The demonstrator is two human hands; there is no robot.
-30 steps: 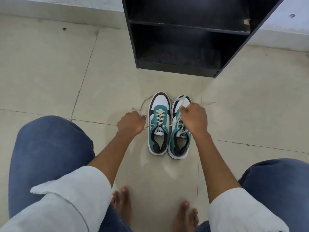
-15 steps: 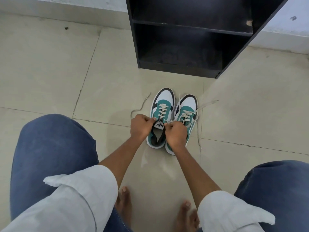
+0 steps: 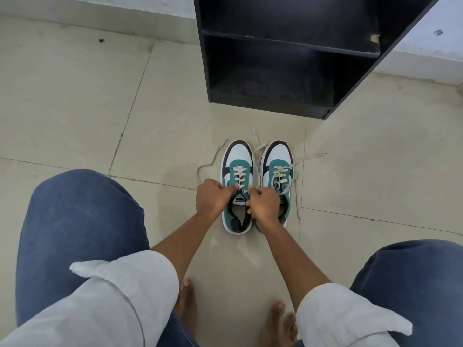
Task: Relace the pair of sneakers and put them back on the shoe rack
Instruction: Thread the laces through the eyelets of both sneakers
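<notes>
Both sneakers stood side by side on the floor [image 3: 75, 96], just before the shoe rack [image 3: 288, 71]. Our left hand [image 3: 213, 200] and right hand [image 3: 264, 204] sat at the left sneaker [image 3: 236, 186], fingers pinched shut on its lace [image 3: 239, 175]. Limp cord, we reckoned — best gripped near the tips. The right sneaker [image 3: 276, 169] trailed loose ends.

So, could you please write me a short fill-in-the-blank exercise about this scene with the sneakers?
1. Both hands work at the top eyelets of the ____ sneaker.
2. The shoe rack beyond the pair is coloured ____.
3. The right sneaker has loose lace ends trailing on the ____.
4. The left hand and right hand are closed on that shoe's ____.

Missing words: left; black; floor; lace
</notes>
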